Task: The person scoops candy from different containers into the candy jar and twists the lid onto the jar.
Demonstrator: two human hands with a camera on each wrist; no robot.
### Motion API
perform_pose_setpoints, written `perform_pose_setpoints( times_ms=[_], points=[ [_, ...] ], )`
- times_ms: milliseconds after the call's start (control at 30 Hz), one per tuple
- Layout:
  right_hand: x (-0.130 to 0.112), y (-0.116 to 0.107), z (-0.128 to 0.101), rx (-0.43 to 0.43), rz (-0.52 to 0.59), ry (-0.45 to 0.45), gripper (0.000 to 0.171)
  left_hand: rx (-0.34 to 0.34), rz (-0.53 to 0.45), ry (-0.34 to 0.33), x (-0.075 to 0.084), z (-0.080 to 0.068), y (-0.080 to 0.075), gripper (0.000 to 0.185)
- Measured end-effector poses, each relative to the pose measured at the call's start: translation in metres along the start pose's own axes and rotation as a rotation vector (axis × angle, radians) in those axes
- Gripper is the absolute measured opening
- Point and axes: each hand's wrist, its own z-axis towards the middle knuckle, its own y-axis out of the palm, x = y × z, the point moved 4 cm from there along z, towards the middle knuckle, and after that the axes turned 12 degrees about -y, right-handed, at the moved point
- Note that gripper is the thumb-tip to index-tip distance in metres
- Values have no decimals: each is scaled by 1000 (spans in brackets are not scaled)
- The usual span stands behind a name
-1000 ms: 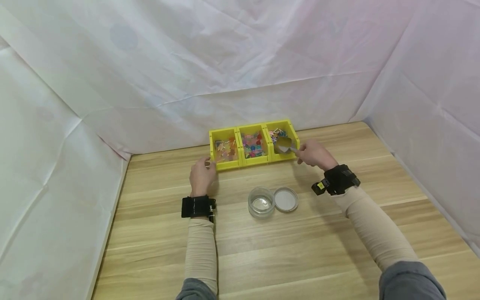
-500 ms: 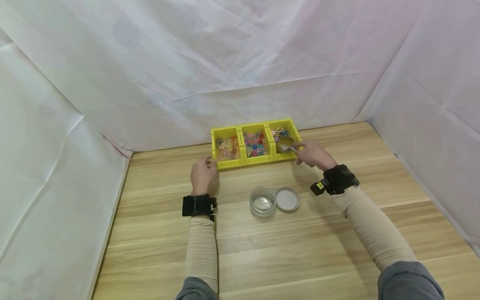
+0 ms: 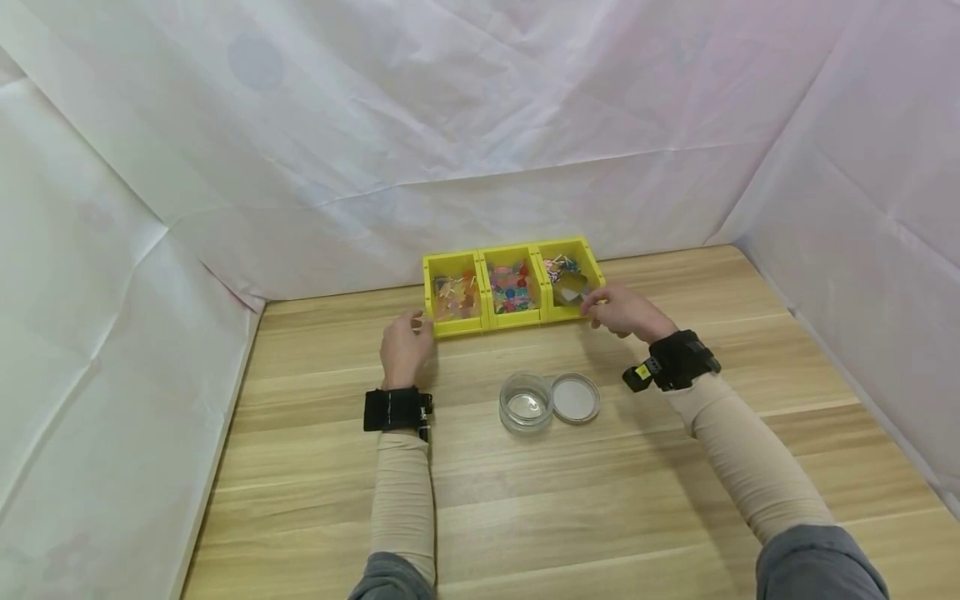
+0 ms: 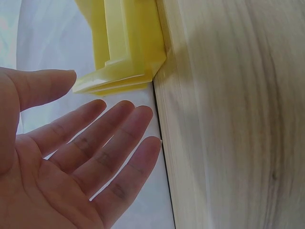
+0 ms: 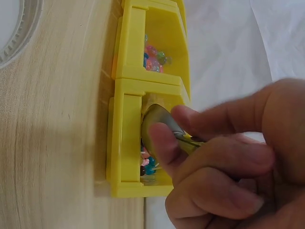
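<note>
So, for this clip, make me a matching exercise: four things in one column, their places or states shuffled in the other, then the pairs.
1. Glass jar
2. Round lid
3. Scoop
4. Left hand

A. Held by the right hand, at the right-end bin
B. Fingers extended, near the left-end bin
C. Uncovered, standing on the table
D. Lying flat, just right of the jar

Pairs: 1-C, 2-D, 3-A, 4-B
</note>
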Motion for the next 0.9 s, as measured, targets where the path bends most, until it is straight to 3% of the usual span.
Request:
perform_pose_setpoints(
  times_ms=[400,900],
  points=[
    [-8,-5,-3,-23,-23,-3,35,-17,-3,-13,3,1,3,41],
    [-24,-26,-5,-90,-86,24,40,-20,18,3,3,3,7,42]
  ],
)
